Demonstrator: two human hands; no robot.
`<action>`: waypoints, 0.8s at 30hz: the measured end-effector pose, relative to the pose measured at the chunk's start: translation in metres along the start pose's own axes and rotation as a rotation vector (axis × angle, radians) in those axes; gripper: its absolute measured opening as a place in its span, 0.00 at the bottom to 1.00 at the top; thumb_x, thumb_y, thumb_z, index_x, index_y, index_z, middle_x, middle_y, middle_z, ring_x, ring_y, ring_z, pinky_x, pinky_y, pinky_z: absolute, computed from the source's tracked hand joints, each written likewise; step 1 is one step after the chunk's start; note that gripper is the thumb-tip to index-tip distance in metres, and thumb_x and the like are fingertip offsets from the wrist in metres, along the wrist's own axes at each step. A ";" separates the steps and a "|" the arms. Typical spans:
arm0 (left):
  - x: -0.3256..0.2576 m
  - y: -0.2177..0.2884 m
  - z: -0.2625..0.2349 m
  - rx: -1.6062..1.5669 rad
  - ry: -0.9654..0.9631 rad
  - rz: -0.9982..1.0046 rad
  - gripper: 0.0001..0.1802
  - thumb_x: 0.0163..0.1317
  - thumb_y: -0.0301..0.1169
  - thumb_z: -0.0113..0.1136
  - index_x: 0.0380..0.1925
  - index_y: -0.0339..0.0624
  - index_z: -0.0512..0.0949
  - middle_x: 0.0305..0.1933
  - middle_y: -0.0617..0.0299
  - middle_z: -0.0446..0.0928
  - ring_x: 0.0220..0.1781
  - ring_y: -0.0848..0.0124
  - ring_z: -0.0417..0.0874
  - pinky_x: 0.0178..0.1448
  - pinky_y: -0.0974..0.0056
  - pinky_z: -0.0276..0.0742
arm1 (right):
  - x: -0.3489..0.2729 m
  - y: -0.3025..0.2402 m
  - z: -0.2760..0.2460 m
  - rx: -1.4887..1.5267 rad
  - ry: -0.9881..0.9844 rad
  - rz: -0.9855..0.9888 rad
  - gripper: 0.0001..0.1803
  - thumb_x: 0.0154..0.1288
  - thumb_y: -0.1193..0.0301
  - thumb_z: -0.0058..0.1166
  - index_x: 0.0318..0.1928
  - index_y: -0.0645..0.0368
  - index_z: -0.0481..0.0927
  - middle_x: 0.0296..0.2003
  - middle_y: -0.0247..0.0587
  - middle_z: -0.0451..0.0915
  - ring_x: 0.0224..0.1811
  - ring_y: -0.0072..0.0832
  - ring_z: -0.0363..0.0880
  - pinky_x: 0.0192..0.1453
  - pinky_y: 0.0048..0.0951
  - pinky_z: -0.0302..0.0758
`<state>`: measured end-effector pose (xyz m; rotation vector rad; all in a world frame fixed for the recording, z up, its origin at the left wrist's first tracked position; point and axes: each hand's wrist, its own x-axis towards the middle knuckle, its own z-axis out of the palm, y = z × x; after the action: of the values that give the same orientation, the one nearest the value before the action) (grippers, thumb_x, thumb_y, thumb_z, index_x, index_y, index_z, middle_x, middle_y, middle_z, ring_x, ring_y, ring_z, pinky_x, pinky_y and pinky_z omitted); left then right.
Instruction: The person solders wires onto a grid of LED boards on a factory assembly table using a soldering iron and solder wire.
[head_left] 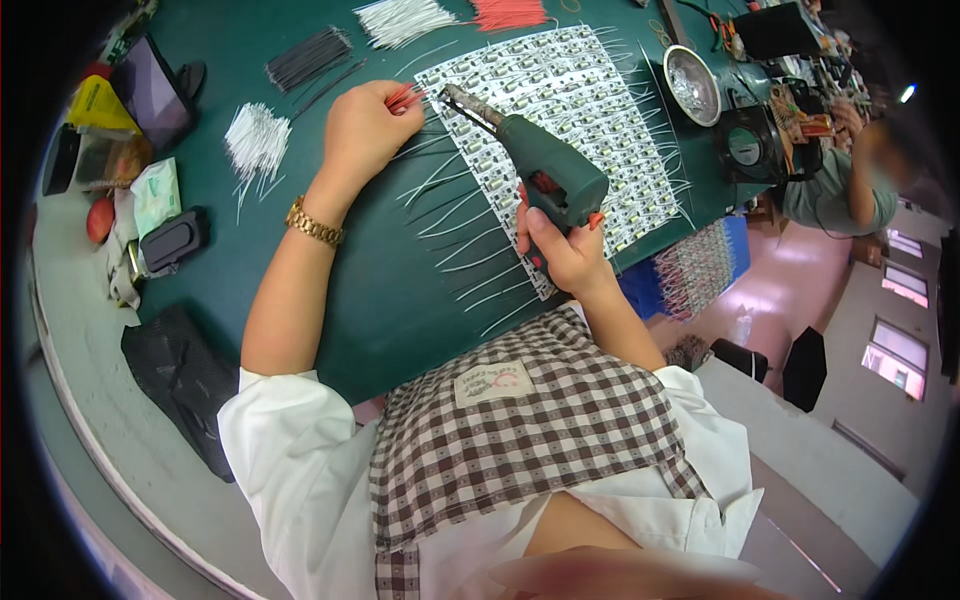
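- Gripping the green soldering gun (548, 172), the right hand (562, 248) is clamped round its handle, tip over the panel of small circuit boards (560, 110) at the mat's far edge.
- Left hand (362, 128) pinches short red wires (403, 96) beside the tip (452, 95); fingers so close could get burned.
- White leads (450, 215) trailing off the panel's near side might snag on the gun.

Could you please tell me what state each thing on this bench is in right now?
Left hand: closed on a few red wires.
Right hand: wrapped round the grip of the green soldering gun.
Soldering gun: held, tip pointing at the circuit board panel.
Circuit board panel: flat on the green mat, white wires sticking out of its edge.
White wire bundle: loose on the mat.
Black wire bundle: loose, untouched.
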<state>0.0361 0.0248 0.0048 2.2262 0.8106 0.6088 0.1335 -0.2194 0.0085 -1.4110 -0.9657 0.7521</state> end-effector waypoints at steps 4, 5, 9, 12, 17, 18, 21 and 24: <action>-0.001 0.001 -0.001 0.040 0.005 0.009 0.13 0.51 0.36 0.63 0.29 0.37 0.81 0.24 0.58 0.79 0.24 0.70 0.78 0.34 0.66 0.73 | 0.000 0.001 0.000 -0.027 -0.026 0.004 0.14 0.68 0.70 0.49 0.48 0.67 0.70 0.26 0.37 0.75 0.23 0.20 0.73 0.29 0.23 0.70; -0.001 0.001 -0.001 0.040 0.003 0.004 0.13 0.51 0.36 0.63 0.29 0.37 0.81 0.24 0.58 0.79 0.24 0.70 0.78 0.34 0.66 0.73 | 0.000 0.001 0.000 -0.051 -0.025 0.009 0.14 0.68 0.70 0.49 0.48 0.67 0.70 0.26 0.37 0.75 0.23 0.20 0.73 0.29 0.22 0.69; -0.001 0.002 -0.001 0.061 0.001 0.025 0.13 0.50 0.36 0.63 0.29 0.37 0.82 0.26 0.57 0.80 0.26 0.67 0.79 0.35 0.65 0.74 | -0.001 -0.002 0.001 -0.061 -0.017 0.024 0.13 0.68 0.69 0.49 0.47 0.66 0.71 0.25 0.37 0.75 0.22 0.19 0.72 0.28 0.22 0.68; -0.001 0.001 -0.001 0.069 0.001 0.034 0.13 0.50 0.36 0.63 0.30 0.37 0.82 0.27 0.56 0.81 0.27 0.66 0.80 0.36 0.65 0.74 | 0.000 -0.002 0.001 -0.063 -0.040 0.019 0.12 0.68 0.69 0.49 0.46 0.66 0.71 0.25 0.36 0.74 0.22 0.19 0.72 0.28 0.22 0.68; -0.003 0.004 0.000 0.043 0.005 0.020 0.12 0.48 0.36 0.59 0.28 0.40 0.82 0.32 0.53 0.81 0.33 0.55 0.81 0.39 0.57 0.76 | -0.002 -0.004 0.001 -0.055 -0.053 0.014 0.12 0.68 0.69 0.49 0.46 0.66 0.71 0.25 0.36 0.74 0.23 0.20 0.72 0.28 0.22 0.68; -0.003 0.005 0.000 0.045 0.008 0.027 0.12 0.48 0.36 0.59 0.28 0.40 0.82 0.32 0.53 0.81 0.33 0.55 0.81 0.39 0.57 0.76 | -0.001 -0.005 0.002 -0.050 -0.051 0.004 0.13 0.68 0.69 0.49 0.47 0.66 0.71 0.25 0.37 0.74 0.23 0.20 0.72 0.28 0.22 0.68; -0.003 0.004 0.000 0.049 0.012 0.039 0.12 0.48 0.36 0.59 0.28 0.41 0.82 0.32 0.54 0.81 0.34 0.55 0.81 0.39 0.57 0.76 | -0.003 -0.004 0.004 -0.010 -0.015 0.023 0.14 0.68 0.70 0.49 0.48 0.66 0.70 0.26 0.38 0.74 0.23 0.20 0.72 0.28 0.22 0.69; -0.004 0.004 0.000 0.042 0.016 0.045 0.11 0.48 0.35 0.59 0.28 0.41 0.82 0.32 0.54 0.81 0.34 0.55 0.81 0.39 0.57 0.76 | -0.005 -0.001 0.002 0.004 -0.019 0.014 0.15 0.68 0.70 0.49 0.50 0.67 0.70 0.27 0.39 0.74 0.23 0.20 0.72 0.29 0.22 0.69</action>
<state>0.0352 0.0195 0.0072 2.2860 0.7898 0.6375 0.1289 -0.2230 0.0087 -1.4105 -0.9691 0.7789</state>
